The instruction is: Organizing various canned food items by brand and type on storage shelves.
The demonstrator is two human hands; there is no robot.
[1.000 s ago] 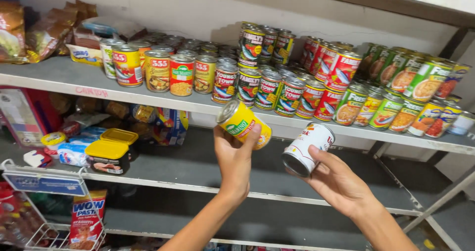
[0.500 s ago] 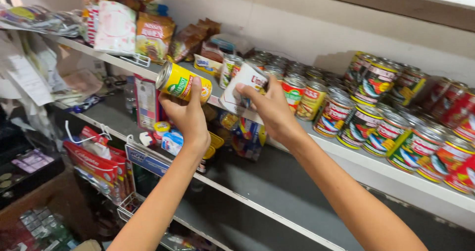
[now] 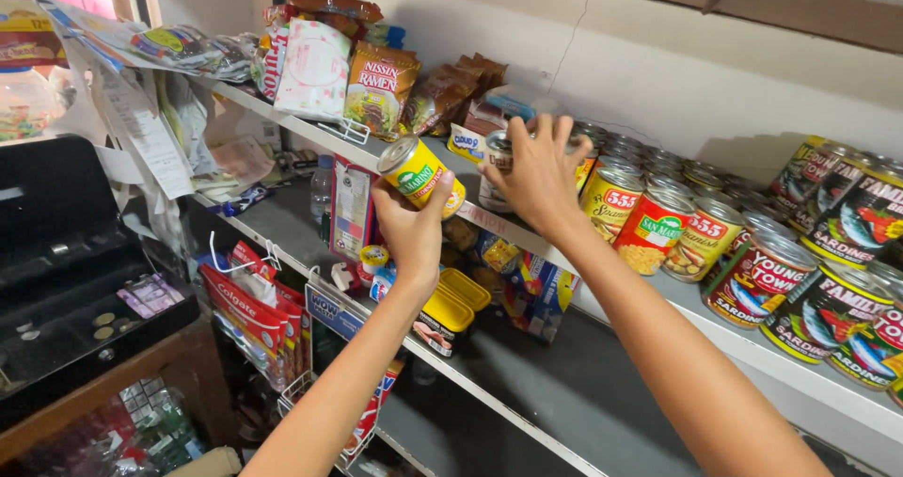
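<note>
Right hand (image 3: pixel 538 171) now covering shelved can (image 3: pixel 496 162)

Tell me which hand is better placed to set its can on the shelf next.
Right hand, probably: its white can already stands at the shelf's front edge. The left hand holds the yellow can tilted, out in front.

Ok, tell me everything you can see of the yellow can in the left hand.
The yellow can is a small metal cylinder with a plain silver lid and a yellow wrap-around label bearing a green oval. It looks sealed and undented. The left hand grips it from below, fingers around its lower body, so it tilts with the lid up and to the left. It is held in the air just in front of the shelf edge, touching nothing else that I can see.
</note>
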